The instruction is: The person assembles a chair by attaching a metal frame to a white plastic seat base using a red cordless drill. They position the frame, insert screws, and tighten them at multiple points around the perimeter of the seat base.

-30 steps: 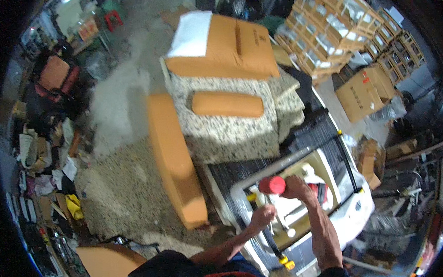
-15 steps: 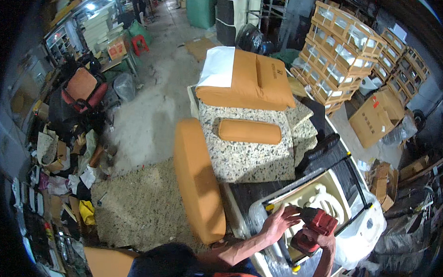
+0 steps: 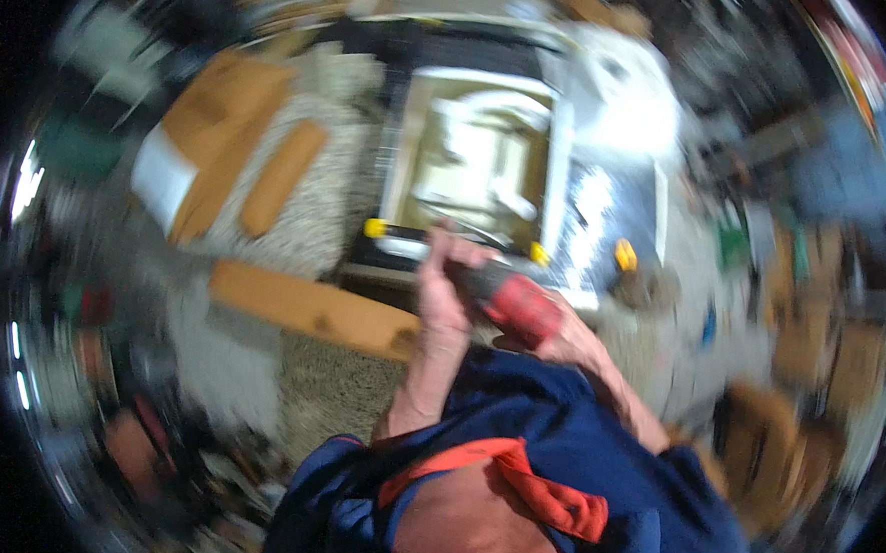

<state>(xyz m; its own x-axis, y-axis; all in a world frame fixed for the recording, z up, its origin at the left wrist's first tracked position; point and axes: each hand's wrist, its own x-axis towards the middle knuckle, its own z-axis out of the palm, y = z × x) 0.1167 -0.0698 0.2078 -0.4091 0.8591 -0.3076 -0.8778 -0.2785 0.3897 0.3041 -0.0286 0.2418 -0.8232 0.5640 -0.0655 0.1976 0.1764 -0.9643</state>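
Note:
The picture is smeared by motion. A red and black cordless drill point(image 3: 523, 308) is gripped in my right hand point(image 3: 572, 331), its dark nose pointing up and left. My left hand point(image 3: 445, 282) is at that nose, fingers drawn together; what they hold, if anything, is too blurred to make out. Just beyond both hands lies a dark rectangular frame with yellow corner pieces point(image 3: 375, 228). Inside it sits a cream-coloured tray-like shell point(image 3: 477, 163) with white curved parts. The drill's tip is close to the frame's near edge; whether it touches, I cannot tell.
Left of the frame, a speckled foam slab point(image 3: 332, 196) carries a small tan cushion point(image 3: 283, 178) and a larger tan cushion point(image 3: 234, 100). A long tan cushion point(image 3: 311, 308) lies nearer. Plastic-wrapped white material point(image 3: 623, 96) and a yellow item point(image 3: 625, 254) are at the right.
The view has swung right and down toward my body. My left hand remains at the drill's nose, and my right hand still holds the drill, now nearer the frame's near edge.

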